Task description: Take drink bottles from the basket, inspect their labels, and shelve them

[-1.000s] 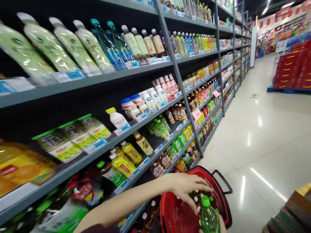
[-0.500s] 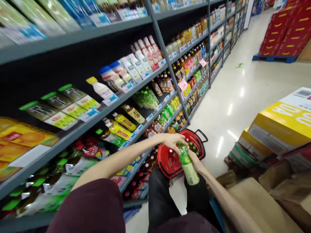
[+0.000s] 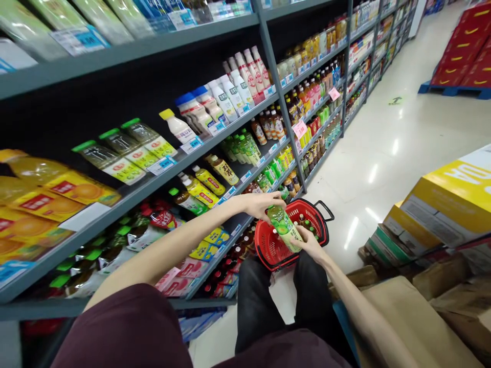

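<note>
Bottle [image 3: 284,228], one: tilted, above the basket [image 3: 265,244]. Left hand [image 3: 264,206]: closed about its top. Right hand [image 3: 310,245]: gripping near its base. Handling: best supported at both ends, squeezed lightly.

Bright, whitish light fills the aisle, and lamp reflections glare in streaks on the polished floor [image 3: 368,148]. Inside the grey shelving [image 3: 153,48], recesses sink into near-black shadow. Wide-angle distortion stretches and slants the pale green bottles [image 3: 28,28] at upper left; fine print on the price labels [image 3: 81,41] blurs.
</note>
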`<action>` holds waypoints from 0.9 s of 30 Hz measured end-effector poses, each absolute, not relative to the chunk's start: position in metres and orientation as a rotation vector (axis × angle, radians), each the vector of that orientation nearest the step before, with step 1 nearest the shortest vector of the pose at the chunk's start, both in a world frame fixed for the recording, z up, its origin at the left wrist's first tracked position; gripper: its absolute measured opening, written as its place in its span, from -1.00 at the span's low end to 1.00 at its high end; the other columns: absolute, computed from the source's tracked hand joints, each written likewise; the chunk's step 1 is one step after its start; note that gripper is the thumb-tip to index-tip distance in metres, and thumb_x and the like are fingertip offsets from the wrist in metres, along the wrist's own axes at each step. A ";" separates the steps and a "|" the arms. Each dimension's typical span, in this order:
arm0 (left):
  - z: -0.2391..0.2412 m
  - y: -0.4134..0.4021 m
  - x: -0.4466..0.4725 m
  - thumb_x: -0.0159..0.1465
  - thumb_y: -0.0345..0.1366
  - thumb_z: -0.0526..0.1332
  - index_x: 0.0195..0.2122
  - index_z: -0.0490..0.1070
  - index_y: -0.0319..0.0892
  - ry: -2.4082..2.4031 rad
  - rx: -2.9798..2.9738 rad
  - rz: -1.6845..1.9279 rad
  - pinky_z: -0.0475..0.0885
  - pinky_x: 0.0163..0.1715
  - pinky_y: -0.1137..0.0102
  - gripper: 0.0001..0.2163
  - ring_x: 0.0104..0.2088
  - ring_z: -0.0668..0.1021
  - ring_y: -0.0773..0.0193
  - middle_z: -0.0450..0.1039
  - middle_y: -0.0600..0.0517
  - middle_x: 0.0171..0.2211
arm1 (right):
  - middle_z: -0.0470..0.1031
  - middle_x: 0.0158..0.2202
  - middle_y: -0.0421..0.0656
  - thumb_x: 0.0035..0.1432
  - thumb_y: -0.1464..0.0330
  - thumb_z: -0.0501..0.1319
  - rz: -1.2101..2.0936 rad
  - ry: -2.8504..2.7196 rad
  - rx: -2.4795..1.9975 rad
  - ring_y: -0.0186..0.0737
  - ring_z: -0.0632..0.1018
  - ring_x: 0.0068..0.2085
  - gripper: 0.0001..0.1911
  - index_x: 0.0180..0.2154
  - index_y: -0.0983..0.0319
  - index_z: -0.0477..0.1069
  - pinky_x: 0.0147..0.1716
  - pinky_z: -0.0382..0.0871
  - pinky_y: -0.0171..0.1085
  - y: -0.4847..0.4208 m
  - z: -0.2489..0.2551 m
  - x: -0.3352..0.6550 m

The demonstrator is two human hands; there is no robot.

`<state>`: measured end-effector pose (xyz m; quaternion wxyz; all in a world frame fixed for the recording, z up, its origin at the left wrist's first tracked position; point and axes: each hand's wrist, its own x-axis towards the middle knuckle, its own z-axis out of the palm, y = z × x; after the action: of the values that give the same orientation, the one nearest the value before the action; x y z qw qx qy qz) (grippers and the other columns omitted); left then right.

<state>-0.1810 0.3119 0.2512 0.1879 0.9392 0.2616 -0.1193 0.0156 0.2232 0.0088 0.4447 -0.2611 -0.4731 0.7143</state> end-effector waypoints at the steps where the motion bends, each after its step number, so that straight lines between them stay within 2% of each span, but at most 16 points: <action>1: 0.253 0.311 -0.179 0.15 -0.20 0.42 0.04 0.39 -0.13 0.736 2.638 -0.331 0.42 -0.13 0.32 -0.55 -0.16 0.47 0.14 0.34 -0.09 -0.05 | 0.58 0.09 -0.03 -0.03 0.14 0.50 1.705 -1.184 -0.665 0.03 0.57 0.10 -0.33 0.10 0.17 0.44 0.14 0.42 -0.01 0.224 0.007 0.015; 4: 0.256 0.310 -0.174 0.12 -0.25 0.42 -0.09 0.36 -0.13 0.751 2.604 -0.271 0.40 -0.12 0.32 -0.63 -0.15 0.45 0.15 0.35 -0.06 -0.09 | 0.58 0.05 0.02 -0.11 0.16 0.54 1.513 -1.190 -0.728 0.06 0.59 0.07 -0.32 0.04 0.19 0.44 0.14 0.44 0.03 0.226 0.002 0.014; 6: 0.255 0.309 -0.170 0.12 -0.17 0.43 -0.18 0.34 -0.13 0.825 2.572 -0.243 0.37 -0.14 0.33 -0.65 -0.18 0.43 0.16 0.35 -0.02 -0.16 | 0.58 0.03 0.02 -0.13 0.17 0.55 1.408 -1.201 -0.757 0.07 0.59 0.04 -0.34 0.01 0.21 0.45 0.13 0.45 0.04 0.228 0.000 0.015; 9: 0.247 0.306 -0.164 0.07 0.00 0.46 -0.25 0.30 -0.13 1.045 2.533 -0.194 0.33 -0.18 0.34 -0.56 -0.23 0.41 0.17 0.33 0.02 -0.24 | 0.59 -0.01 0.03 -0.15 0.16 0.55 1.276 -1.204 -0.851 0.08 0.60 0.01 -0.33 0.00 0.22 0.46 0.09 0.47 0.07 0.232 -0.002 0.019; 12: 0.233 0.301 -0.159 -0.04 0.05 0.50 -0.30 0.25 -0.13 1.228 2.528 -0.160 0.30 -0.25 0.36 -0.47 -0.25 0.39 0.16 0.28 0.03 -0.26 | 0.60 -0.03 0.03 -0.16 0.16 0.55 1.164 -1.180 -0.970 0.11 0.60 0.00 -0.32 0.00 0.23 0.47 0.09 0.46 0.09 0.236 -0.003 0.023; 16: 0.222 0.299 -0.154 -0.10 -0.02 0.51 -0.39 0.19 -0.11 1.239 2.592 -0.153 0.25 -0.33 0.37 -0.48 -0.32 0.37 0.19 0.25 0.07 -0.33 | 0.60 0.00 0.01 -0.15 0.17 0.54 1.136 -1.176 -1.031 0.12 0.59 0.01 -0.34 0.01 0.21 0.48 0.10 0.45 0.07 0.234 0.001 0.024; 21: 0.232 0.315 -0.153 -0.11 -0.14 0.49 -0.42 0.17 -0.10 1.157 2.646 -0.032 0.23 -0.34 0.37 -0.54 -0.37 0.37 0.22 0.26 0.12 -0.41 | 0.49 0.16 0.05 0.07 0.21 0.38 1.027 -1.258 -1.125 0.12 0.52 0.13 -0.38 0.16 0.19 0.38 0.17 0.38 0.09 0.226 -0.002 0.016; 24: 0.244 0.338 -0.156 -0.14 -0.17 0.50 -0.43 0.19 -0.10 1.209 2.673 0.042 0.23 -0.35 0.36 -0.54 -0.37 0.36 0.23 0.28 0.12 -0.40 | 0.56 0.04 0.07 0.05 0.25 0.30 1.067 -1.303 -1.235 0.12 0.58 0.01 -0.52 0.04 0.23 0.43 0.09 0.44 0.11 0.226 -0.015 0.013; 27: 0.257 0.373 -0.165 -0.18 -0.21 0.51 -0.44 0.19 -0.11 1.399 2.702 0.114 0.24 -0.34 0.35 -0.53 -0.36 0.36 0.22 0.27 0.11 -0.39 | 0.63 -0.15 0.02 0.10 0.22 0.24 1.264 -1.341 -1.195 0.05 0.65 -0.16 -0.68 -0.11 0.21 0.44 -0.08 0.51 0.01 0.228 -0.022 0.012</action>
<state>-0.1650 0.3730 0.2568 0.0482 0.8864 0.4590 0.0373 0.0124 0.2279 -0.0215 0.4555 -0.4844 -0.5436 0.5123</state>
